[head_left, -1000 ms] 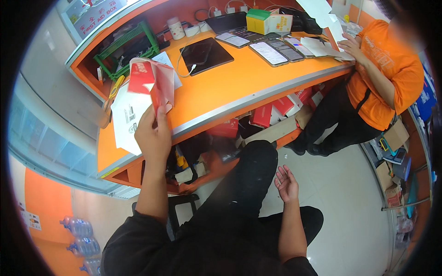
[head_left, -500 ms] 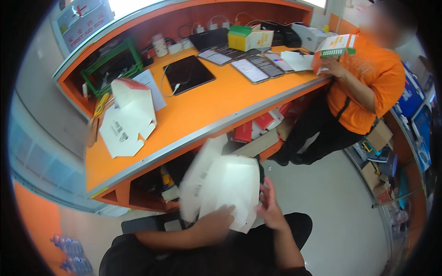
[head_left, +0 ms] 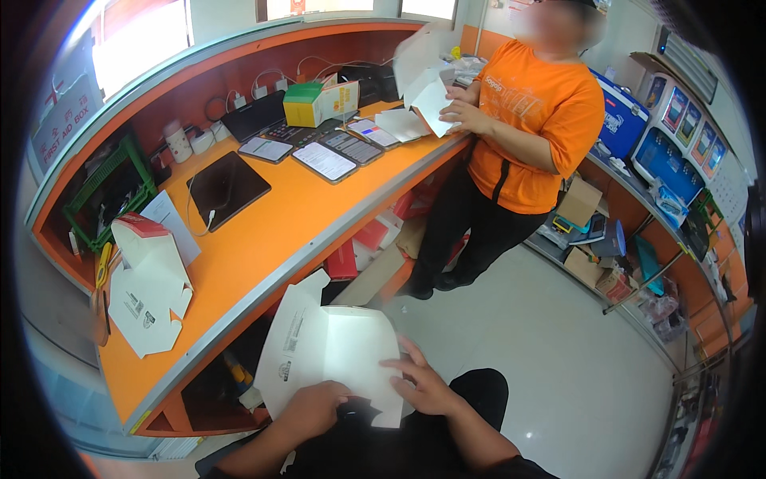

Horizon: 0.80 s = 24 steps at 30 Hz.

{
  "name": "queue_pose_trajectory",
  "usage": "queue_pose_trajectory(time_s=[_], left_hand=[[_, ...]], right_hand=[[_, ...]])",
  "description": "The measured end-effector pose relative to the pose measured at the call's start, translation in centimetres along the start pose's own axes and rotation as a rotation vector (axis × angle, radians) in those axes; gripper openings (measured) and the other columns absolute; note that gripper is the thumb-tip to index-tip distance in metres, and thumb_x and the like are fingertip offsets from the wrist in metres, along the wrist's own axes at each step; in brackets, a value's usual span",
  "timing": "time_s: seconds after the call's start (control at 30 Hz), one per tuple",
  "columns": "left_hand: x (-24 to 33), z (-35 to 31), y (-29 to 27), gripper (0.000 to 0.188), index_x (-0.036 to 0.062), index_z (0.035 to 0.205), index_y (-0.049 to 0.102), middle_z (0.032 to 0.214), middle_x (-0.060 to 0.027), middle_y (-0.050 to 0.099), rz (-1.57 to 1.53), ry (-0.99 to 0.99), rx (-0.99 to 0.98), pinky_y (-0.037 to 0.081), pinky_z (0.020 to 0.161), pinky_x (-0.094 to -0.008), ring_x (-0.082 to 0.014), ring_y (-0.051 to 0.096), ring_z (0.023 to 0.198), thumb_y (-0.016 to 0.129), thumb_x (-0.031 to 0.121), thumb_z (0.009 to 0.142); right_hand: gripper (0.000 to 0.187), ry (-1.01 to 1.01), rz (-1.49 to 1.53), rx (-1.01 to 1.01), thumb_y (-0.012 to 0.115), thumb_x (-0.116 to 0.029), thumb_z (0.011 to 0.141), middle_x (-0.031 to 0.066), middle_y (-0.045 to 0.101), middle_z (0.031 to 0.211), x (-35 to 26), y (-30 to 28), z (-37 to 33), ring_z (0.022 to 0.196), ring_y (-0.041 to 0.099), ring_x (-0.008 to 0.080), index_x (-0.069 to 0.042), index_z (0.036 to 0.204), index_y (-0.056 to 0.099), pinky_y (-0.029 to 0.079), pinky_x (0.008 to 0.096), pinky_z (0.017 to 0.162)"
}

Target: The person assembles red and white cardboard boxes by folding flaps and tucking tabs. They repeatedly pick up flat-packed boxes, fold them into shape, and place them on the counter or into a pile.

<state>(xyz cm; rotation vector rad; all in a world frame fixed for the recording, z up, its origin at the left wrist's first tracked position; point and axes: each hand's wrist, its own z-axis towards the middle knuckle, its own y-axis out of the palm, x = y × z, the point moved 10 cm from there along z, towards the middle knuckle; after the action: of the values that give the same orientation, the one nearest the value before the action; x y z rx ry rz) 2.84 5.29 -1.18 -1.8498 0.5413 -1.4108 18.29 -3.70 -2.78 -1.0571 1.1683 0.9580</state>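
Observation:
Over my lap is a partly unfolded white cardboard food box (head_left: 359, 343), its pale inside facing up and dark print on its left panel. At its lower edge, by a notched cutout, my left hand (head_left: 313, 409) is closed on the card. My right hand (head_left: 423, 387) holds the right edge, some fingers on the inner face and another finger past the edge. A second opened-out box (head_left: 152, 299), white with a red end, lies on the left of the orange counter (head_left: 275, 231).
A person in an orange shirt (head_left: 523, 120) stands at the counter's far right, handling another white box (head_left: 431, 100). On the counter are a tablet (head_left: 229, 190), several phones (head_left: 325, 162), a green and yellow carton (head_left: 319, 104) and a green crate (head_left: 112, 191). Shelves (head_left: 630, 199) line the right.
My view has swung right. The box on my lap, blurred before, is steadier and more spread out. My right hand has come onto its right panel. The other person's box has been opened out.

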Motion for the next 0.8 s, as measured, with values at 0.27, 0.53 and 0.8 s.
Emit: queue_pose_trajectory(time_s=[0.27, 0.53, 0.8], left_hand=[[-1.2, 0.7, -1.1, 0.017, 0.0118, 0.104, 0.073, 0.110, -0.0152, 0.070, 0.234, -0.209, -0.016, 0.053, 0.086, -0.0472, -0.0366, 0.067, 0.100, 0.066, 0.024, 0.095], [0.6, -0.5, -1.2, 0.034, 0.0123, 0.113, 0.072, 0.132, -0.0110, 0.060, 0.189, -0.002, -0.044, 0.052, 0.094, -0.0449, -0.0357, 0.061, 0.118, 0.064, -0.002, 0.083], [-1.3, 1.3, -1.9, 0.038, 0.0086, 0.117, 0.066, 0.122, -0.0138, 0.064, 0.040, -0.065, -0.108, 0.052, 0.092, -0.0444, -0.0392, 0.064, 0.107, 0.064, -0.004, 0.081]], right_hand=[[0.062, -0.193, -0.803, -0.160, 0.067, -0.045, 0.096, 0.0076, 0.040, 0.161, -4.6, 4.7, -1.8, 0.151, 0.031, 0.0331, -0.016, 0.148, 0.051, 0.011, 0.0701, 0.117], [0.046, -0.134, -0.833, -0.363, 0.069, -0.044, 0.095, -0.0008, 0.058, 0.138, -5.7, 5.0, -1.3, 0.149, 0.034, 0.0295, -0.014, 0.129, 0.063, 0.012, 0.0697, 0.117], [0.024, -0.485, -0.888, -0.396, 0.072, -0.029, 0.090, -0.0060, 0.061, 0.121, -5.0, 6.4, -3.2, 0.136, 0.046, 0.0203, -0.016, 0.109, 0.069, 0.021, 0.0646, 0.118]])
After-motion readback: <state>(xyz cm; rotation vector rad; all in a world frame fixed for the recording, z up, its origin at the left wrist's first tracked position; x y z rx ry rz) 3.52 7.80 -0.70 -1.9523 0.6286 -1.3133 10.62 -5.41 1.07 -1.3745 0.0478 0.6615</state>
